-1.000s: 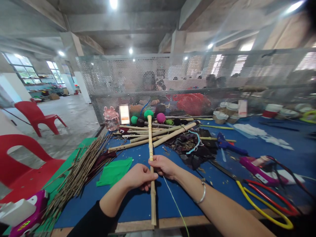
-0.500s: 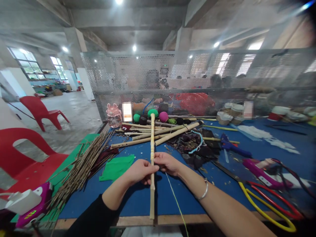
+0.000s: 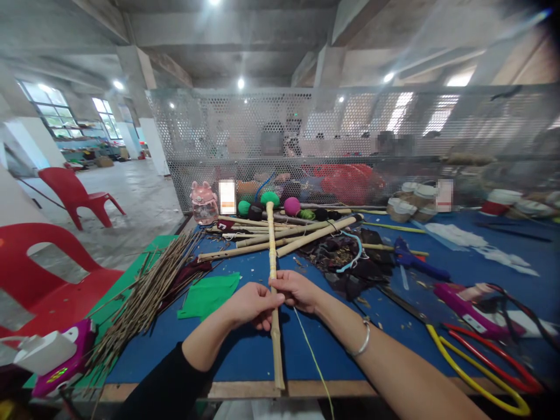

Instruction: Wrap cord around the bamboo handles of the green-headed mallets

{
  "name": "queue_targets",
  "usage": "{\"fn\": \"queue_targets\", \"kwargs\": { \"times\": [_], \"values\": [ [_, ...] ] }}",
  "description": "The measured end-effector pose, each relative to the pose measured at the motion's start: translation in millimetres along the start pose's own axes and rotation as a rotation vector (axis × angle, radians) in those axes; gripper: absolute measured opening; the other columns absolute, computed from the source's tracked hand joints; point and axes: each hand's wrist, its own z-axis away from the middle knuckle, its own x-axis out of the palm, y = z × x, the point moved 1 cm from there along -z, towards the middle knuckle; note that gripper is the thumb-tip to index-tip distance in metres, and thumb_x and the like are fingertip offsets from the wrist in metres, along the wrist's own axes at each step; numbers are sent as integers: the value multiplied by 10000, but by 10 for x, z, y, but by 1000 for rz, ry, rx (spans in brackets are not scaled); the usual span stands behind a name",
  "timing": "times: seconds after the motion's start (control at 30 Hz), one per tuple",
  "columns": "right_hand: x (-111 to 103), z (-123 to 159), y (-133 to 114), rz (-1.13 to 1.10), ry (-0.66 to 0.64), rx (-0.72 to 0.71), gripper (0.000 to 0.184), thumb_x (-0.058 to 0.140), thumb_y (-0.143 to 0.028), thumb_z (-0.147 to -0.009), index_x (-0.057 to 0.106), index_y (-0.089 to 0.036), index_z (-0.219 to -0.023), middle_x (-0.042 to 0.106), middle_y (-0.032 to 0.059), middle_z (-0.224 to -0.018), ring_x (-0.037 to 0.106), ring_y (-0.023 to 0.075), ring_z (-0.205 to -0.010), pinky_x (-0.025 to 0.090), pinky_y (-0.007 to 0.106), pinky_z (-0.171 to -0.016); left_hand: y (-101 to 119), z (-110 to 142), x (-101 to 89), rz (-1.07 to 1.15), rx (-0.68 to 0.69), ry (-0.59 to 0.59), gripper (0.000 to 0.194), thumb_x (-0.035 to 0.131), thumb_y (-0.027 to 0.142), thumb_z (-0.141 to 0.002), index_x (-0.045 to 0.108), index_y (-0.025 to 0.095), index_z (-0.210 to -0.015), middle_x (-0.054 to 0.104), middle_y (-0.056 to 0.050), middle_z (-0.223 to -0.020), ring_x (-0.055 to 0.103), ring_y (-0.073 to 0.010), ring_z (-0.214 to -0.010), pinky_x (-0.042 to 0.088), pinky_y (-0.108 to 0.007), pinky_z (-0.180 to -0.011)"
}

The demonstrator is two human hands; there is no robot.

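A bamboo stick points away from me over the blue tabletop, with pale yellow wrapping along its upper part. My left hand is closed around the stick below the wrapping, thumb across the top. Just above it, my right hand pinches the stick at the lower end of the wrapping; its other fingers are curled. A thin yellow-green thread hangs from under my right hand over the table's front edge. Whether those fingers also grip the thread is hidden.
Thin twigs and a green cloth lie to the left. Behind are bamboo poles and yarn balls. To the right are a blue glue gun, yellow-and-red-handled shears and a purple power strip. A mesh screen stands behind.
The bamboo stick has tilted slightly, its near end swinging to the right. Both hands keep their places on it, and the whole view has shifted a little.
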Motion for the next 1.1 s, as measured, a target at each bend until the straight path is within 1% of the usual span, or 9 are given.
{"fn": "queue_targets", "kwargs": {
  "times": [0.1, 0.3, 0.43, 0.5, 0.6, 0.7, 0.87, 1.0, 1.1],
  "values": [
    [-11, 7, -12, -10, 6, 3, 271, 656, -340, -681, 469, -144, -703, 356, -100, -433, 150, 6, -326, 65, 162, -300, 4, -8, 10, -12, 77, 56, 418, 628, 512, -606, 507, 114, -572, 539, -7, -440, 465, -65, -358, 357, -175, -384],
    [11, 62, -73, -83, -93, 28, 289, 647, -347, -694, 510, -131, -828, 347, -100, -437, 159, 2, -340, 57, 145, -328, 36, 4, 42, 296, 15, -118, 318, 639, 400, -624, 563, 112, -738, 603, -24, -610, 556, -94, -476, 445, -212, -469],
    [26, 31, -25, -41, -59, -15, 261, 651, -330, -691, 500, -129, -762, 449, -64, -495, 183, 1, -338, 72, 160, -310, -4, -5, -2, 81, -12, -14, 384, 610, 492, -621, 547, 117, -675, 578, -16, -519, 526, -101, -401, 389, -196, -385],
    [25, 14, -1, -15, -19, -25, 254, 649, -327, -694, 489, -132, -731, 426, -73, -478, 166, 3, -336, 73, 163, -304, -28, -10, -28, -45, 17, 61, 440, 602, 549, -602, 528, 116, -600, 550, -11, -459, 497, -92, -364, 357, -190, -367],
    [10, 13, 1, -11, -5, -13, 243, 638, -326, -709, 494, -134, -743, 349, -96, -440, 140, 8, -341, 69, 160, -308, -31, -6, -36, -60, 90, 83, 455, 615, 557, -585, 522, 112, -564, 544, -12, -441, 477, -78, -356, 346, -185, -373],
    [-17, 33, -29, -60, -41, 16, 253, 641, -325, -708, 513, -131, -809, 321, -101, -450, 124, 6, -355, 60, 153, -325, 4, 10, -6, 63, 117, 39, 421, 621, 517, -608, 524, 109, -587, 552, -10, -467, 478, -63, -373, 366, -175, -397],
    [-24, 49, -47, -99, -77, 14, 286, 652, -324, -694, 529, -127, -861, 350, -89, -467, 176, 6, -361, 81, 150, -347, 37, 17, 41, 282, 32, -102, 325, 606, 415, -642, 574, 110, -748, 624, -42, -629, 578, -101, -490, 437, -197, -465],
    [2, 19, -3, -41, -63, -1, 274, 658, -337, -685, 508, -131, -786, 404, -77, -479, 185, 6, -344, 76, 162, -321, -15, -3, 10, 36, -7, -16, 369, 578, 484, -644, 557, 116, -656, 596, -34, -520, 543, -111, -407, 366, -181, -366],
    [9, 4, 12, -16, -31, -8, 281, 659, -348, -683, 490, -137, -762, 396, -84, -471, 157, 7, -343, 72, 163, -312, -35, -3, -5, -94, 41, 40, 428, 601, 532, -613, 527, 114, -561, 557, -20, -452, 494, -88, -363, 349, -183, -365]
  ]
}}
